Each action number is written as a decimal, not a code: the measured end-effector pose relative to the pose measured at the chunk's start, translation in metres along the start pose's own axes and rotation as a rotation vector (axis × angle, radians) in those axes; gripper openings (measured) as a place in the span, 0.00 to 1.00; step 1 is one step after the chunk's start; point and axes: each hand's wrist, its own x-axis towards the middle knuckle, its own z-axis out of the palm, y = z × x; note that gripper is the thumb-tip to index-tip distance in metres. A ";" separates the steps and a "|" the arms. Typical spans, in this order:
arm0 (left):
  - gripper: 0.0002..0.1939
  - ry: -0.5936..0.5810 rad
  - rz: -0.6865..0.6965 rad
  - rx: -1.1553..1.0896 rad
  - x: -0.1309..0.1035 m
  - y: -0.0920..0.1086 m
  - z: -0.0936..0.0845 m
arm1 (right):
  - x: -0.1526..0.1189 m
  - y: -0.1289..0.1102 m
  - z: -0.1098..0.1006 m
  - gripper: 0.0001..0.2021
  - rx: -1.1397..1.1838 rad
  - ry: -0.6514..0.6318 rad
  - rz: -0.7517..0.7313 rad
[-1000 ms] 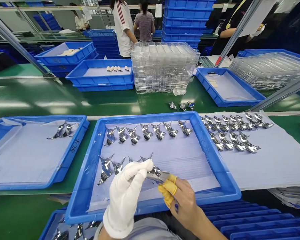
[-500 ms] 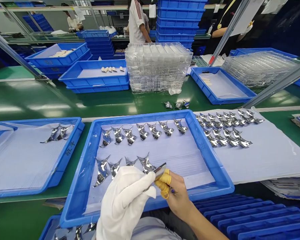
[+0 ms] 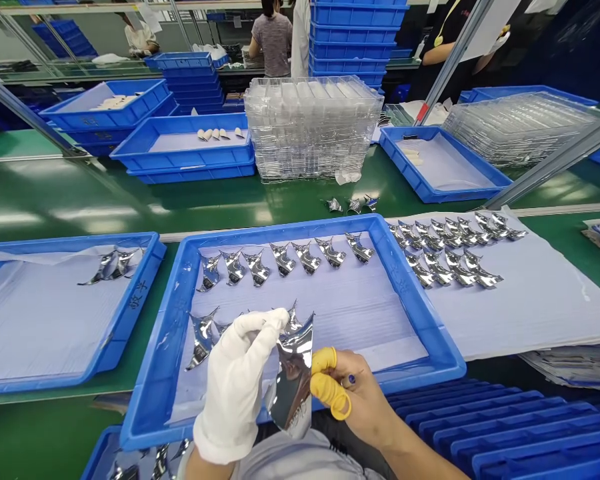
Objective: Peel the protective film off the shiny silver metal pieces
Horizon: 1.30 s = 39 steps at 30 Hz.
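Observation:
A shiny, mirror-finished curved metal piece (image 3: 294, 377) with pointed corners is held up over the near side of a blue tray (image 3: 415, 320). My left hand (image 3: 243, 373), in a white glove, pinches its upper left corner. My right hand (image 3: 353, 393), with yellow finger cots on its fingertips, has its fingers closed at the piece's right edge; a small blue-tipped object (image 3: 349, 381) shows between those fingers. In the paper-lined tray lies a back row of similar metal pieces (image 3: 283, 259). A front row piece (image 3: 201, 337) shows at the left; others there are partly hidden by my left hand.
More metal pieces (image 3: 460, 268) lie in rows on white paper to the right. Another blue tray (image 3: 133, 313) stands at the left. Behind are stacked clear plastic trays (image 3: 310, 133) and blue bins (image 3: 185, 160). Blue trays (image 3: 520, 427) are stacked at lower right. Several people are in the background.
The metal piece has turned from nearly edge-on to showing its broad, mirrored face, hanging lower. My left hand has shifted up its corner, and my right hand has moved slightly right.

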 end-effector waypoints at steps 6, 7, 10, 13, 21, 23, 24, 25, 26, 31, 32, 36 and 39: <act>0.20 0.016 -0.060 -0.074 0.001 -0.002 0.001 | 0.001 -0.002 0.001 0.22 0.007 0.031 0.017; 0.20 0.021 -0.066 -0.075 0.001 -0.002 0.001 | 0.001 -0.002 0.001 0.22 0.011 0.028 0.014; 0.20 0.022 -0.065 -0.055 0.001 -0.002 0.001 | 0.001 -0.001 0.001 0.22 0.025 0.020 0.015; 0.20 0.026 -0.054 -0.045 0.002 -0.002 0.001 | 0.002 0.003 0.000 0.21 0.045 0.021 0.026; 0.16 0.014 -0.011 -0.073 0.001 -0.011 -0.003 | 0.004 0.007 -0.001 0.23 0.100 0.053 0.098; 0.16 0.002 0.000 -0.070 0.000 -0.012 -0.003 | 0.004 0.009 -0.002 0.25 0.127 0.062 0.125; 0.16 -0.007 0.002 -0.068 0.000 -0.012 -0.004 | 0.004 0.010 -0.003 0.25 0.137 0.071 0.133; 0.16 -0.013 0.003 -0.065 0.000 -0.012 -0.004 | 0.004 0.011 -0.003 0.26 0.144 0.084 0.140; 0.16 -0.015 0.006 -0.062 0.000 -0.012 -0.004 | 0.004 0.011 -0.003 0.27 0.150 0.095 0.148; 0.19 0.008 -0.002 -0.061 0.001 -0.009 -0.004 | 0.006 0.010 -0.004 0.26 0.179 0.050 0.167; 0.19 0.016 -0.010 -0.056 0.001 -0.008 -0.003 | 0.006 0.010 -0.004 0.25 0.184 0.035 0.164; 0.21 0.042 -0.029 -0.005 0.003 -0.002 0.001 | 0.005 0.008 -0.003 0.22 0.206 0.039 0.173; 0.21 0.045 -0.020 0.027 0.004 0.001 0.003 | 0.005 0.006 -0.003 0.22 0.252 0.054 0.199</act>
